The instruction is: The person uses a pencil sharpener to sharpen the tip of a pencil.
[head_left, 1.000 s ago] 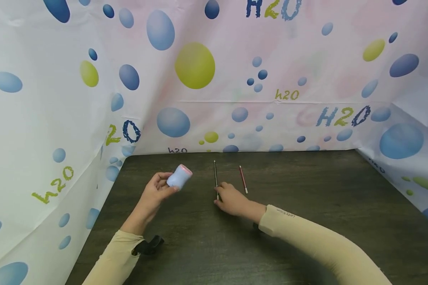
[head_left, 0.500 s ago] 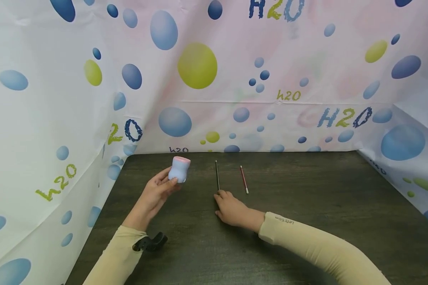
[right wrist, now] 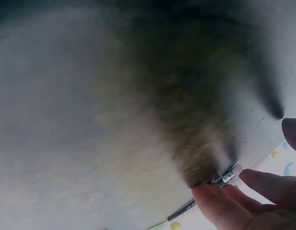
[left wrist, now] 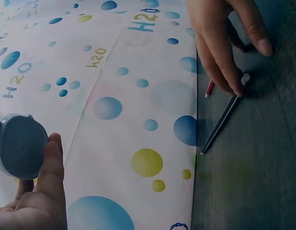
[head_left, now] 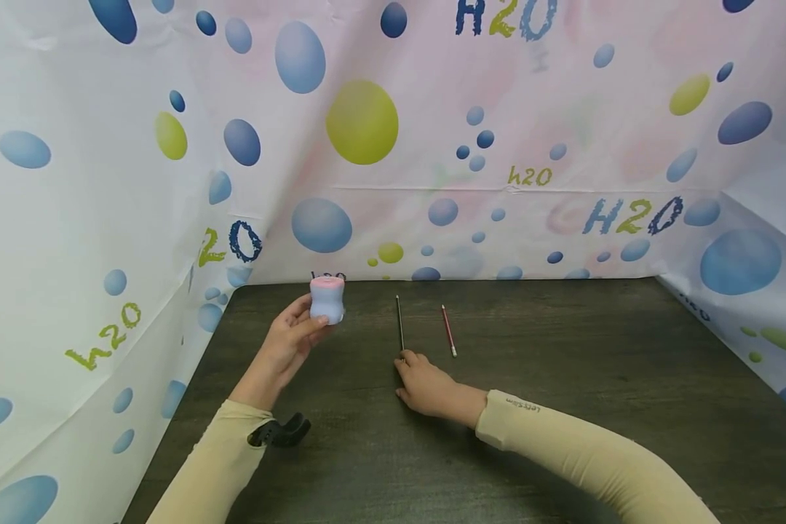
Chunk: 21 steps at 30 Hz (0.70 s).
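Note:
In the head view my left hand (head_left: 288, 346) holds up a small pale-blue container (head_left: 327, 300) with a waisted body and pink top, pinched between thumb and fingers. Its smooth flat base (left wrist: 24, 146) faces the left wrist camera. My right hand (head_left: 428, 383) lies low over the table, fingertips touching the white-eraser end of a dark pencil (head_left: 399, 320). The thumb stands apart from that pencil in the left wrist view. Fingers (right wrist: 224, 206) cover part of the shaft near the eraser in the right wrist view. To the right lies a red pencil (head_left: 448, 331) with a white eraser.
The dark wooden table (head_left: 563, 327) meets a white printed sheet (head_left: 471, 240) at the back, which also rises along both sides. A black strap piece (head_left: 279, 431) sticks out from the left wrist.
My left hand has turned the container from tilted to upright and lifted it slightly. The right hand has slid a little toward me along the dark pencil, exposing more of its shaft.

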Motion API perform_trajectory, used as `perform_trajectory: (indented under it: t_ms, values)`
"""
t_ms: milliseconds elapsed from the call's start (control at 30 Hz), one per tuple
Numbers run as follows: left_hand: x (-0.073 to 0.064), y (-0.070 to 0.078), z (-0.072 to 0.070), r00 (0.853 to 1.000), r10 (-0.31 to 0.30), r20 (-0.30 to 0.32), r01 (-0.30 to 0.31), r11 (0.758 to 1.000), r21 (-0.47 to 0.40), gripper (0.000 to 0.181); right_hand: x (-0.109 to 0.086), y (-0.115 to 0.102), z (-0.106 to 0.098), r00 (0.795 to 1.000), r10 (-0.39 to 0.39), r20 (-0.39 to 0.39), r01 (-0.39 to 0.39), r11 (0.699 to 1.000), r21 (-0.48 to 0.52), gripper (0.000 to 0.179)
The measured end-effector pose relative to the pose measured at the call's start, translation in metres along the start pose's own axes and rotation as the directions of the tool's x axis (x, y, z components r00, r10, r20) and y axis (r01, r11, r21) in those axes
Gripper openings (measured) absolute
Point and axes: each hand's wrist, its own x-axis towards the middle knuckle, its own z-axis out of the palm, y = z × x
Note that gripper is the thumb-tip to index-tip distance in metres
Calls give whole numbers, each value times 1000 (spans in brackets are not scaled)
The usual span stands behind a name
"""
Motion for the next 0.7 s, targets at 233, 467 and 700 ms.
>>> perform_trajectory:
  t_ms: [233,467,700]
  values:
    - [20,0,-5,999,-23,-45,30,987,160,75,0,0,0,1000,2,12,-3,1000,15,54]
    - [45,-6,-13,995,-37,-95,70,928,367,82,-2,-1,-2,1000,3,20,-3,1000,17,54]
    - [75,-22,-12,984,-40,-174,129,836,533,76,-1,-1,-3,1000,1,20,-1,1000,12,54]
